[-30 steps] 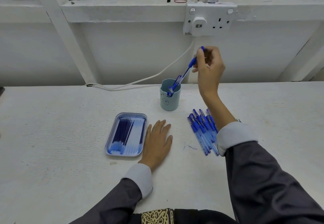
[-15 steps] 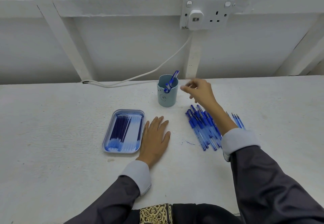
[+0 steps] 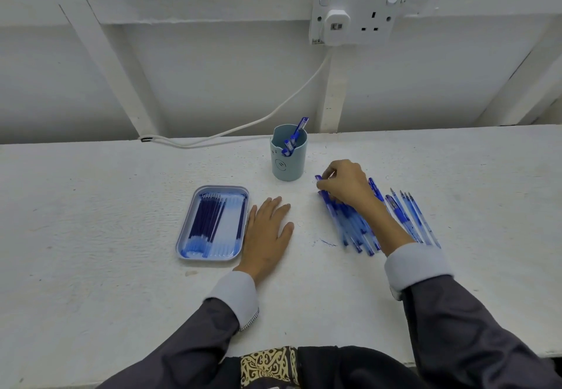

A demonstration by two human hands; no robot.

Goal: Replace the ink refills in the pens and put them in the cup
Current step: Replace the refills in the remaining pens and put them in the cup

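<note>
Down from the cup, where a second ago it was lowering a pen, the right hand has come to the far end of the pile of pens. Its grip is curled small, and thumb and forefinger seem to pinch the cap end of the leftmost pen, though the knuckles hide the contact. That delivered pen now leans on the cup's right rim among the pens in the cup. The left hand has not stirred: it lies flat on the table, fingers straight and holding nothing, just beside the right edge of the tray with its refills. A strip of bare surface separates this hand from the pile, marked by a small ink smear. A few loose pens lie fanned to the right of the forearm. The cup stands near the table's rear edge, close under the wall, with the white cable running behind it to the socket. Wide white surface stretches left of the tray and right of the loose pens, and the near edge sits against the person's body.
</note>
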